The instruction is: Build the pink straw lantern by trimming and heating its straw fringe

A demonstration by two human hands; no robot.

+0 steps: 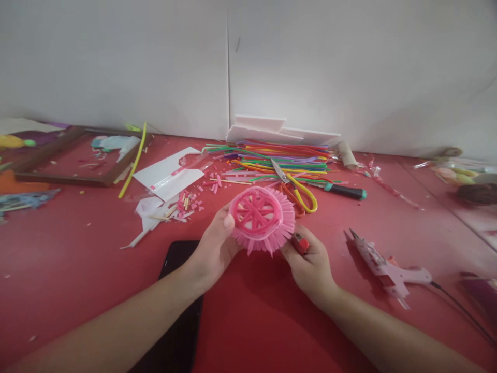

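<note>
Between my thumb and fingers, my left hand (217, 241) grips a round pink craft piece (257, 215) by its left side. Its top is a ring with crossing spokes, and a fringe of pale pink strips hangs around the edge. My right hand (312, 264) is closed around a small red lighter (300, 242), mostly hidden by the fingers. That hand sits just at the lower right of the fringe; whether it touches the strips I cannot tell. Just behind the piece lie scissors (298, 189) with yellow handles.
Colourful pipe cleaners (279, 158) lie along the back, with a green-and-black cutter (345, 191) before them. A pink glue gun (392, 269) rests at right, its cable trailing off. Pink scraps (188, 204), a brown frame (73, 181) and a black phone-like slab (174, 321) are at left.
</note>
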